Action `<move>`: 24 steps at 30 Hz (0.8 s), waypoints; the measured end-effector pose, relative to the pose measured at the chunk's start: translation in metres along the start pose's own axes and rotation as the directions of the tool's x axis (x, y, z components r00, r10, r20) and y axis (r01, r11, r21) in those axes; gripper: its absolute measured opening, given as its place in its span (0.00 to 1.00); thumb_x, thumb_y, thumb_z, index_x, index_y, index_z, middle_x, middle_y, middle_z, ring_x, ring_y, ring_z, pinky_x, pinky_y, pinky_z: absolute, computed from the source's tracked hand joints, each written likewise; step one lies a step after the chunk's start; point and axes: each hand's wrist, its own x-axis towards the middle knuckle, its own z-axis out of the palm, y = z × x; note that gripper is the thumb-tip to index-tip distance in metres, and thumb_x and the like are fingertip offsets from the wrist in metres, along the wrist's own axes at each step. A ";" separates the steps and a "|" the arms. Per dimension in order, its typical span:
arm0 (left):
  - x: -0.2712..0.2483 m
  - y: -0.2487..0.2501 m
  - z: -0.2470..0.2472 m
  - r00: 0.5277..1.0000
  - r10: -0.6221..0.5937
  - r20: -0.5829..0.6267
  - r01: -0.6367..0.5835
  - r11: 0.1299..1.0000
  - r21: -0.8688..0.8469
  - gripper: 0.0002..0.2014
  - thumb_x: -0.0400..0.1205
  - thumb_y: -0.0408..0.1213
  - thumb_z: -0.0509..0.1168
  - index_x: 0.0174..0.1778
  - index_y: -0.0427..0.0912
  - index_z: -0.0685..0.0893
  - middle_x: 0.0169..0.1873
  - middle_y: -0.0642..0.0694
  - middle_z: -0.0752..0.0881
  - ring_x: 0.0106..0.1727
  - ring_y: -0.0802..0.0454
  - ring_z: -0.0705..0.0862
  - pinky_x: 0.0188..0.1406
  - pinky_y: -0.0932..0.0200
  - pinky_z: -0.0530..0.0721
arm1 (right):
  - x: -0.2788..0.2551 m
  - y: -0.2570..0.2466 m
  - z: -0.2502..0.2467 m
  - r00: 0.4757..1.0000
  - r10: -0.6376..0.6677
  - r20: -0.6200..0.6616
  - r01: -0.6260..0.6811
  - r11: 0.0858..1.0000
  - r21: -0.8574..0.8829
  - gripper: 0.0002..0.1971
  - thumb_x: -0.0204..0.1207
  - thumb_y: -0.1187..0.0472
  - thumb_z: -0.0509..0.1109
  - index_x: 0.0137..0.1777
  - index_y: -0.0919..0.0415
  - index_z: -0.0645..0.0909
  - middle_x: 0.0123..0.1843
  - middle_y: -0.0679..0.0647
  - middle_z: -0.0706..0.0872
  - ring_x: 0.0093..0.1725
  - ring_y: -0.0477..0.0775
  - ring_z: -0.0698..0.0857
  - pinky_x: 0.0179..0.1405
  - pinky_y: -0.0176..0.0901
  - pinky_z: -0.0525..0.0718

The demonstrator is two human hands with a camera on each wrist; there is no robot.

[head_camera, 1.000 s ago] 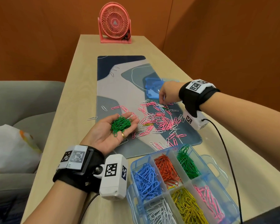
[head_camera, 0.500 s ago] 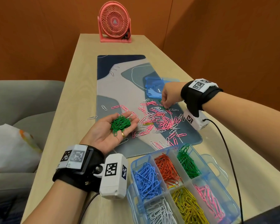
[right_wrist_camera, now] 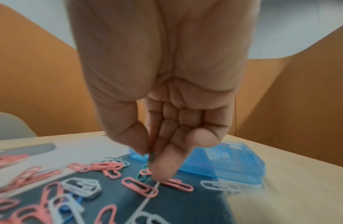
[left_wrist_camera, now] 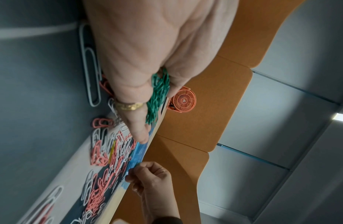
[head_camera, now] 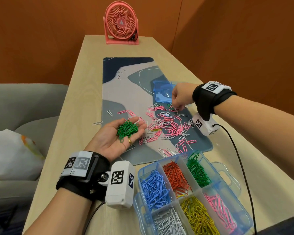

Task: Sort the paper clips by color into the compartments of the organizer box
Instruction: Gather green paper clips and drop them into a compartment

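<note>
My left hand (head_camera: pixel 120 138) lies palm up over the mat's near left part and carries a heap of green paper clips (head_camera: pixel 127 128) on its relaxed fingers; the same green clips (left_wrist_camera: pixel 158 97) show in the left wrist view. My right hand (head_camera: pixel 176 106) reaches down at the far edge of the loose pink and white clip pile (head_camera: pixel 168 124). Its thumb and forefinger pinch a green clip (right_wrist_camera: pixel 151 156), and another green clip (right_wrist_camera: pixel 142 174) lies on the mat just below. The clear blue organizer box (head_camera: pixel 238 203) stands near right, with a green compartment (head_camera: pixel 197 172) at its far right.
The box's blue lid (head_camera: pixel 161 94) lies on the desk mat (head_camera: pixel 126 85) just beyond my right hand. A pink fan (head_camera: pixel 120 24) stands at the table's far end. A grey sofa with a white bag (head_camera: pixel 10 155) is on the left. The right wrist's cable (head_camera: pixel 241 167) trails past the box.
My right hand has shifted slightly right along the pile's far edge and lowered its fingertips onto the clips. The left hand with its green heap has stayed in place.
</note>
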 end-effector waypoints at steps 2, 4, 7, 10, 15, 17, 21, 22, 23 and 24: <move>0.000 0.000 0.000 1.000 -0.001 -0.005 0.001 1.000 0.012 0.19 0.88 0.35 0.50 0.55 0.25 0.82 0.49 0.27 0.87 0.47 0.34 0.89 0.47 0.40 0.85 | 0.003 0.001 -0.002 0.996 -0.018 -0.087 0.018 1.000 0.006 0.03 0.70 0.67 0.69 0.38 0.63 0.84 0.34 0.54 0.88 0.35 0.51 0.82 0.40 0.44 0.83; 0.000 0.001 0.000 1.000 -0.004 -0.008 0.004 1.000 0.013 0.19 0.88 0.35 0.50 0.55 0.25 0.82 0.50 0.27 0.87 0.53 0.34 0.87 0.47 0.40 0.85 | 0.006 0.000 -0.002 0.993 -0.048 -0.106 0.050 0.999 0.013 0.05 0.72 0.67 0.68 0.36 0.59 0.80 0.32 0.50 0.84 0.35 0.50 0.81 0.33 0.40 0.79; 0.000 0.001 0.000 1.000 -0.003 0.000 0.003 1.000 -0.005 0.18 0.88 0.35 0.50 0.55 0.25 0.81 0.48 0.28 0.87 0.58 0.34 0.83 0.46 0.39 0.84 | 0.006 0.000 0.002 0.993 -0.096 -0.070 0.093 0.994 -0.057 0.05 0.75 0.66 0.65 0.39 0.58 0.77 0.36 0.51 0.82 0.38 0.52 0.78 0.31 0.36 0.73; 0.000 0.000 0.000 1.000 -0.001 -0.002 0.001 1.000 0.010 0.18 0.88 0.35 0.50 0.55 0.25 0.82 0.48 0.28 0.87 0.48 0.34 0.88 0.46 0.41 0.85 | 0.004 0.001 0.003 0.995 -0.086 -0.052 0.081 0.992 -0.095 0.04 0.76 0.65 0.65 0.41 0.59 0.79 0.38 0.53 0.82 0.38 0.52 0.77 0.30 0.36 0.72; 0.000 0.000 0.000 1.000 0.000 -0.004 0.000 1.000 0.007 0.19 0.88 0.36 0.51 0.56 0.25 0.82 0.49 0.28 0.87 0.49 0.34 0.88 0.47 0.41 0.85 | 0.002 0.001 -0.002 1.000 -0.001 0.031 0.004 0.995 -0.096 0.03 0.72 0.66 0.71 0.38 0.60 0.82 0.34 0.52 0.87 0.37 0.51 0.85 0.39 0.41 0.82; 0.000 0.000 0.000 1.000 0.000 -0.003 0.000 1.000 0.006 0.18 0.88 0.36 0.51 0.55 0.25 0.82 0.49 0.28 0.87 0.47 0.34 0.89 0.46 0.41 0.86 | 0.003 -0.002 -0.001 0.999 0.011 -0.042 -0.016 0.994 -0.112 0.03 0.70 0.67 0.70 0.41 0.64 0.86 0.38 0.56 0.88 0.39 0.55 0.84 0.41 0.43 0.83; 0.001 0.000 -0.001 1.000 -0.001 -0.004 0.001 1.000 0.001 0.18 0.88 0.36 0.51 0.56 0.25 0.82 0.49 0.28 0.87 0.45 0.34 0.89 0.45 0.41 0.86 | 0.008 -0.011 0.006 0.996 0.022 -0.081 -0.031 0.993 -0.117 0.08 0.74 0.63 0.71 0.47 0.68 0.88 0.44 0.60 0.90 0.40 0.55 0.84 0.44 0.43 0.84; 0.001 0.000 -0.001 1.000 -0.001 -0.004 0.001 1.000 0.003 0.18 0.88 0.36 0.51 0.56 0.25 0.82 0.48 0.28 0.87 0.44 0.34 0.89 0.45 0.41 0.86 | 0.011 -0.012 0.009 0.997 0.024 -0.071 -0.032 0.993 -0.113 0.09 0.74 0.62 0.72 0.48 0.68 0.88 0.45 0.59 0.91 0.41 0.55 0.85 0.47 0.44 0.84; 0.001 0.001 -0.001 1.000 -0.001 -0.002 0.001 1.000 0.004 0.18 0.88 0.36 0.51 0.55 0.25 0.82 0.48 0.28 0.87 0.44 0.34 0.89 0.45 0.41 0.86 | 0.013 -0.014 0.011 0.998 0.028 -0.060 -0.035 0.992 -0.118 0.10 0.74 0.61 0.73 0.49 0.68 0.87 0.46 0.59 0.91 0.43 0.55 0.87 0.48 0.44 0.85; 0.001 0.001 -0.001 1.000 -0.002 0.001 0.002 1.000 0.003 0.18 0.87 0.35 0.51 0.55 0.25 0.82 0.48 0.28 0.87 0.43 0.34 0.89 0.45 0.41 0.85 | 0.015 -0.015 0.012 0.998 0.028 -0.054 -0.035 0.991 -0.132 0.11 0.74 0.59 0.74 0.49 0.68 0.87 0.46 0.59 0.91 0.45 0.56 0.88 0.49 0.44 0.85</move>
